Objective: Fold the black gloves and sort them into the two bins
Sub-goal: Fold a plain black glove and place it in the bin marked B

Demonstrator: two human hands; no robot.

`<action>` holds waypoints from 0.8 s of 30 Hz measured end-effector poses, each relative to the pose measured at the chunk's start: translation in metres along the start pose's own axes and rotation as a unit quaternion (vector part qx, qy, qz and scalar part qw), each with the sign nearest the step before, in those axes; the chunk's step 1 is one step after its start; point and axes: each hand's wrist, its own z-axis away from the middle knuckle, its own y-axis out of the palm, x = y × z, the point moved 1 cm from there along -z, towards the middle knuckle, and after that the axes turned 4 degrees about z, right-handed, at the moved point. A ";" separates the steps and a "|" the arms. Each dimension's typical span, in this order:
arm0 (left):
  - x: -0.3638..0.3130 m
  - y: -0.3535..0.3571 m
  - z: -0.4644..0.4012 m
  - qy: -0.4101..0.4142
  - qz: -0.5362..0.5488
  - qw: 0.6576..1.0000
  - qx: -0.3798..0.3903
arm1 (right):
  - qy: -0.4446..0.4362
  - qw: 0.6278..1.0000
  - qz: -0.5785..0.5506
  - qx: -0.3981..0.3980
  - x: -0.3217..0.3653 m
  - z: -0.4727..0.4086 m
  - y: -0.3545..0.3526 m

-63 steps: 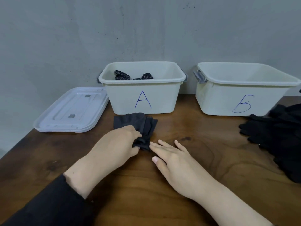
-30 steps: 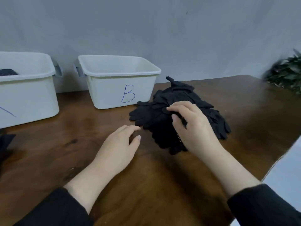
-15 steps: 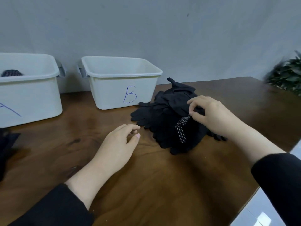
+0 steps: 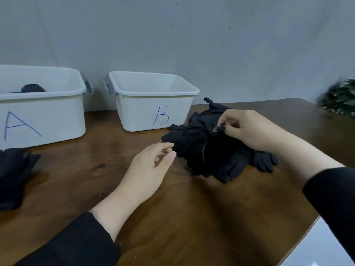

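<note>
The right hand (image 4: 251,129) pinches a dotted glove (image 4: 218,129) atop the glove pile (image 4: 215,150), just right of bin B (image 4: 153,112). The left hand (image 4: 148,169) rests loose and empty on the table (image 4: 192,217). Bin A (image 4: 42,120) holds gloves.

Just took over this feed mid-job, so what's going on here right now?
A person is sorting black gloves at a wooden table. The right hand pinches a dotted glove on top of the loose glove pile beside bin B. The left hand hovers open next to the pile, holding nothing. Bin A has dark gloves inside; nothing shows inside bin B from this angle. A folded dark bundle lies in front of bin A.
</note>
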 end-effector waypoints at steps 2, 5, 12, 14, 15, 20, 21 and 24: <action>-0.007 0.001 -0.002 -0.015 0.095 0.995 0.014 | -0.018 0.999 -0.021 0.045 0.025 -0.002 -0.007; -0.018 0.006 -0.004 -0.046 0.224 0.972 0.062 | -0.037 0.994 -0.017 0.103 0.054 -0.008 -0.003; -0.023 -0.006 0.000 -0.064 0.259 0.964 0.013 | -0.042 0.990 -0.048 0.128 0.095 -0.017 0.015; -0.025 -0.012 0.001 -0.073 0.276 0.958 0.012 | -0.030 0.988 -0.066 0.134 0.101 -0.017 0.015; -0.025 -0.014 0.002 -0.074 0.281 0.957 0.007 | -0.022 0.987 -0.081 0.136 0.103 -0.016 0.013; -0.025 -0.025 0.002 -0.100 0.288 0.952 -0.019 | 0.004 0.980 -0.127 0.154 0.111 -0.013 0.001; -0.026 -0.028 0.003 -0.112 0.310 0.944 -0.013 | 0.003 0.980 -0.126 0.153 0.114 -0.013 0.001; -0.026 -0.030 0.005 -0.139 0.336 0.931 0.023 | -0.004 0.980 -0.134 0.149 0.121 -0.013 0.003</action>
